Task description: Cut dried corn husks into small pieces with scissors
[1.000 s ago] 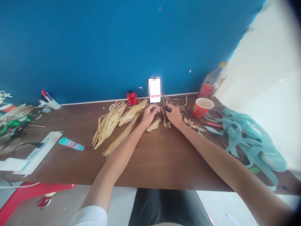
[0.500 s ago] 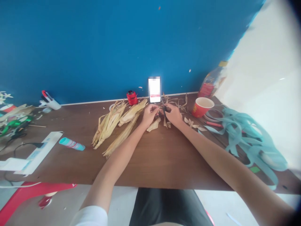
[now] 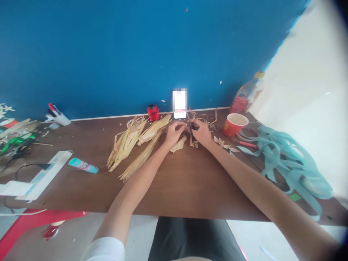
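Close together near the back of the table, both my hands are at work in front of a propped phone (image 3: 179, 103). My right hand (image 3: 201, 132) is closed around dark-handled scissors (image 3: 192, 127), their blades pointing up and away. Just left of it, my left hand (image 3: 174, 132) has thumb and fingers pinched together; whatever is between them is too small to make out. A dry corn husk scrap (image 3: 178, 144) lies below the fingers. Left of my left hand are a husk bundle (image 3: 126, 145), a thicker husk piece (image 3: 154, 131) and a long husk strip (image 3: 140, 159).
Behind the husks stands a red thread spool (image 3: 153, 114). On the right are a red paper cup (image 3: 231, 127), a bottle (image 3: 244, 98) and tangled teal ribbon (image 3: 282, 152). A power strip (image 3: 46, 175) and a teal tube (image 3: 83, 165) lie left on the brown table (image 3: 187, 188).
My left hand's fingers have shifted slightly, and the small reddish bit near their tips no longer shows. My right hand keeps the scissors in nearly the same place.
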Motion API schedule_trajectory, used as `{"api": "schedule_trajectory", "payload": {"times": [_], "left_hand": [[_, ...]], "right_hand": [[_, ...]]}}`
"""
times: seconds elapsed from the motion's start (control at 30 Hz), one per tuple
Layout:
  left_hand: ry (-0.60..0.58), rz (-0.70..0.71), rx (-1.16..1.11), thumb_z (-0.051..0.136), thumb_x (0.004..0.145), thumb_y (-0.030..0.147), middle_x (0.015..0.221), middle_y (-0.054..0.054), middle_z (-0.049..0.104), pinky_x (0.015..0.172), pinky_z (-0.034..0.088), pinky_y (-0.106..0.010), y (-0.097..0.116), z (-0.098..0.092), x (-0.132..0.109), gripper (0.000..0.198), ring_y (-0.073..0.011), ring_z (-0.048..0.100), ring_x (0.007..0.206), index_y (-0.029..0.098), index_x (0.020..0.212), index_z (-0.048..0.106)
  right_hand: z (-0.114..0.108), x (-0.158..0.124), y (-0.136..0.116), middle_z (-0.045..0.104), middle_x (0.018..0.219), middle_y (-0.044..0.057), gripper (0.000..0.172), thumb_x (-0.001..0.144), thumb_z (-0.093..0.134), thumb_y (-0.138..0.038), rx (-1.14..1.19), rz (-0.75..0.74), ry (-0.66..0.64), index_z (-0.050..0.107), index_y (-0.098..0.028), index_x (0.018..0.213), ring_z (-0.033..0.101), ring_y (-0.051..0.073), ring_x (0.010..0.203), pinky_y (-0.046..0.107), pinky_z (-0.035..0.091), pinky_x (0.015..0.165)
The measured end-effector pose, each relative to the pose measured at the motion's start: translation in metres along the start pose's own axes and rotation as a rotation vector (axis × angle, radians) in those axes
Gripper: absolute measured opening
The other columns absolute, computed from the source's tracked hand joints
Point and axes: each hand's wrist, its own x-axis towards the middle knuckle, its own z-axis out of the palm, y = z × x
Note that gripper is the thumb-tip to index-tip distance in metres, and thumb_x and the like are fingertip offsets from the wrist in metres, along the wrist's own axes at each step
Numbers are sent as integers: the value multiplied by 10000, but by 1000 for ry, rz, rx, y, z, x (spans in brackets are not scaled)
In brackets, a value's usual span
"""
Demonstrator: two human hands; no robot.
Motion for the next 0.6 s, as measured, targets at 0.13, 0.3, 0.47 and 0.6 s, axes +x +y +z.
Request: {"api": "schedule_trajectory", "payload": {"times": [0.13,0.3,0.47,0.6], "left_hand": [[69,-48,-97,688,801,308,917,-65,683,751,515,-288,1,0,0,206,-153,633,822,168,946,643],[85,-80,-233,678,808,305,827,-43,655,690,513,-279,2,1,0,233,-143,621,765,166,981,606],[112,-126,-264,673,809,298,798,-27,647,683,508,-262,1,0,2,213,-125,604,735,165,956,595],[164,-209,-245,636,834,288,849,-35,654,607,478,-227,2,0,3,156,-110,592,694,167,908,573]], "right_hand": [[1,1,2,750,968,66,407,695,690,-283,45,3,-20,688,-180,1090,702,239,876,348,546,787],[1,0,0,750,892,70,406,699,667,-290,21,52,-12,689,-158,1083,694,236,827,343,534,745],[-1,-1,-5,748,843,66,407,702,669,-329,-67,99,-1,708,-159,1070,675,229,769,331,511,722],[-1,-1,-6,741,802,40,386,702,662,-324,-118,104,-25,727,-185,1056,656,210,732,304,489,688]]}}
